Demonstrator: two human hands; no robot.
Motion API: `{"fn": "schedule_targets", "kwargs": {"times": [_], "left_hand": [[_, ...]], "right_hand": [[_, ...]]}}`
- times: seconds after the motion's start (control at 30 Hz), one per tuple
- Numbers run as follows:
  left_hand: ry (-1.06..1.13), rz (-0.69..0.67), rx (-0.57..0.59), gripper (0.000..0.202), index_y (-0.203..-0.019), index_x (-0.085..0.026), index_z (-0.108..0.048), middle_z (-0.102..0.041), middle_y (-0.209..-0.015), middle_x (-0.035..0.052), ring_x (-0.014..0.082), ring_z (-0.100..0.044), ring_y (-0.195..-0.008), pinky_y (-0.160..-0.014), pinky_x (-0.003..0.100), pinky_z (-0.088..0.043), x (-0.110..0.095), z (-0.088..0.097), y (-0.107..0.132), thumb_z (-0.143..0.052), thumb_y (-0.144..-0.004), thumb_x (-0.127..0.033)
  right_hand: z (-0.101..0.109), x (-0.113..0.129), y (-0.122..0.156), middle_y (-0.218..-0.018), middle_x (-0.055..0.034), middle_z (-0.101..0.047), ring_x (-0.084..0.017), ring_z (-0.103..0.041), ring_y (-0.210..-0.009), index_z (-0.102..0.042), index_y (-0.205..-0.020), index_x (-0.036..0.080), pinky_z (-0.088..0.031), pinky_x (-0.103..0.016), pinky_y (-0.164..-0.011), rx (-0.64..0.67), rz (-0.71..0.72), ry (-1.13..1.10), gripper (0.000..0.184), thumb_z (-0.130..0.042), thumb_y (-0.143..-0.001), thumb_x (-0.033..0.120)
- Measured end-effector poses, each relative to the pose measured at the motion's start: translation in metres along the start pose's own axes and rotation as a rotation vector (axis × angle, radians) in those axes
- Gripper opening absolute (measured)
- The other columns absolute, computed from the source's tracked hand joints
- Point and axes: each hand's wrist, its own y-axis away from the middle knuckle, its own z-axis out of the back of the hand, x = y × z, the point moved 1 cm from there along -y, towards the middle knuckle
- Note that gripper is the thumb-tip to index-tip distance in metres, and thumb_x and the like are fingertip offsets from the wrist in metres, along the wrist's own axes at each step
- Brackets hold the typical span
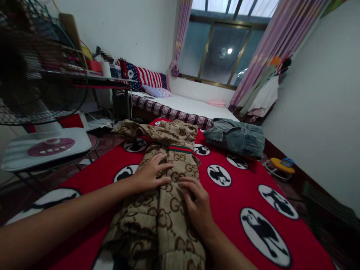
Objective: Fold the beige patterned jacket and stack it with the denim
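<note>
A tan jacket (174, 210) with a brown letter pattern and a green-and-red stripe lies lengthwise in front of me, partly folded and creased. My left hand (153, 172) rests on its middle, palm down, with the fingers spread over the cloth. On the jacket's right side lies my right hand (195, 200), its fingers bent but apart and the fingertips touching the fabric. Neither hand appears to grip the cloth. The jacket's near end runs out of the bottom of the view.
Beneath the jacket is a red blanket (225, 202) with white circles and black figures. Folded denim clothes (236, 137) lie at its far right. An electric fan (42, 71) stands at left, beside a cluttered desk (104, 84). A white-covered bed (180, 103) is behind.
</note>
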Motion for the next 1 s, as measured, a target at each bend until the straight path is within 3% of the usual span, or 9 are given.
{"fn": "schedule_targets", "kwargs": {"times": [0.1, 0.17, 0.3, 0.4, 0.5, 0.6, 0.7, 0.87, 1.0], "left_hand": [[0.140, -0.038, 0.189, 0.043, -0.123, -0.027, -0.062, -0.046, -0.140, 0.0092, 0.0280, -0.043, -0.129, -0.109, 0.043, -0.035, -0.021, 0.029, 0.043, -0.057, -0.087, -0.050], [0.204, -0.062, 0.288, 0.051, -0.123, -0.028, -0.060, -0.053, -0.131, 0.0077, 0.0259, -0.050, -0.121, -0.104, 0.037, -0.041, -0.034, 0.047, 0.066, -0.066, -0.080, -0.054], [0.195, -0.053, 0.373, 0.071, -0.126, -0.031, -0.056, -0.055, -0.125, 0.0051, 0.0253, -0.054, -0.112, -0.096, 0.032, -0.046, -0.050, 0.061, 0.098, -0.083, -0.062, -0.047], [0.115, -0.052, 0.356, 0.067, -0.129, -0.033, -0.051, -0.053, -0.126, 0.0046, 0.0239, -0.054, -0.113, -0.096, 0.032, -0.045, -0.055, 0.057, 0.110, -0.076, -0.068, -0.022], [0.065, -0.076, 0.333, 0.071, -0.130, -0.032, -0.048, -0.053, -0.125, 0.0048, 0.0225, -0.053, -0.113, -0.098, 0.033, -0.044, -0.059, 0.051, 0.113, -0.063, -0.067, -0.004], [0.013, -0.112, 0.327, 0.077, -0.130, -0.033, -0.046, -0.054, -0.121, 0.0041, 0.0212, -0.053, -0.111, -0.097, 0.032, -0.044, -0.062, 0.047, 0.113, -0.053, -0.063, 0.004], [-0.067, -0.175, 0.288, 0.082, -0.136, -0.035, -0.041, -0.054, -0.122, 0.0051, 0.0217, -0.054, -0.108, -0.094, 0.033, -0.045, -0.065, 0.044, 0.112, -0.048, -0.064, 0.005], [-0.102, -0.210, 0.267, 0.071, -0.132, -0.031, -0.046, -0.056, -0.116, 0.0066, 0.0216, -0.055, -0.101, -0.088, 0.033, -0.046, -0.066, 0.040, 0.111, -0.048, -0.069, 0.002], [-0.057, -0.192, 0.251, 0.063, -0.122, -0.027, -0.053, -0.059, -0.110, 0.0062, 0.0210, -0.056, -0.098, -0.085, 0.032, -0.045, -0.065, 0.045, 0.111, -0.048, -0.066, 0.001]], "right_hand": [[0.015, -0.019, -0.011, -0.121, -0.0108, -0.057, -0.023, -0.052, -0.118, -0.066, -0.105, 0.021, -0.042, -0.044, -0.102, -0.113, -0.052, 0.137, 0.021, -0.055, -0.087, 0.023], [0.022, -0.027, -0.018, -0.125, -0.0122, -0.054, -0.026, -0.049, -0.120, -0.064, -0.112, 0.021, -0.040, -0.048, -0.104, -0.128, -0.089, 0.197, 0.030, -0.061, -0.084, 0.029], [0.027, -0.012, -0.021, -0.121, -0.0100, -0.055, -0.025, -0.050, -0.117, -0.064, -0.111, 0.022, -0.042, -0.045, -0.101, -0.104, -0.004, 0.176, 0.029, -0.061, -0.086, 0.037], [0.024, 0.024, -0.016, -0.115, -0.0063, -0.058, -0.018, -0.060, -0.093, -0.057, -0.123, 0.026, -0.050, -0.032, -0.080, 0.144, 0.073, 0.108, 0.036, -0.058, -0.088, 0.038], [0.012, 0.049, -0.020, -0.114, -0.0044, -0.058, -0.014, -0.060, -0.074, -0.036, -0.145, 0.035, -0.048, -0.026, -0.066, 0.416, 0.068, 0.335, 0.058, -0.052, -0.090, 0.025], [-0.003, 0.048, -0.043, -0.108, -0.0031, -0.060, -0.016, -0.062, -0.075, -0.020, -0.150, 0.045, -0.046, -0.026, -0.067, 0.536, 0.074, 0.668, 0.078, -0.040, -0.086, 0.006], [-0.016, 0.031, -0.075, -0.101, -0.0038, -0.064, -0.020, -0.065, -0.080, -0.014, -0.151, 0.045, -0.046, -0.028, -0.068, 0.615, 0.089, 0.834, 0.081, -0.038, -0.086, 0.005], [-0.031, 0.013, -0.110, -0.098, -0.0104, -0.070, -0.027, -0.067, -0.091, -0.052, -0.135, 0.029, -0.047, -0.033, -0.071, 0.774, 0.123, 0.928, 0.051, -0.037, -0.089, 0.011], [-0.025, 0.018, -0.128, -0.103, -0.0118, -0.069, -0.026, -0.065, -0.097, -0.063, -0.115, 0.023, -0.046, -0.032, -0.076, 0.703, 0.096, 0.921, 0.035, -0.044, -0.087, 0.014]]}}
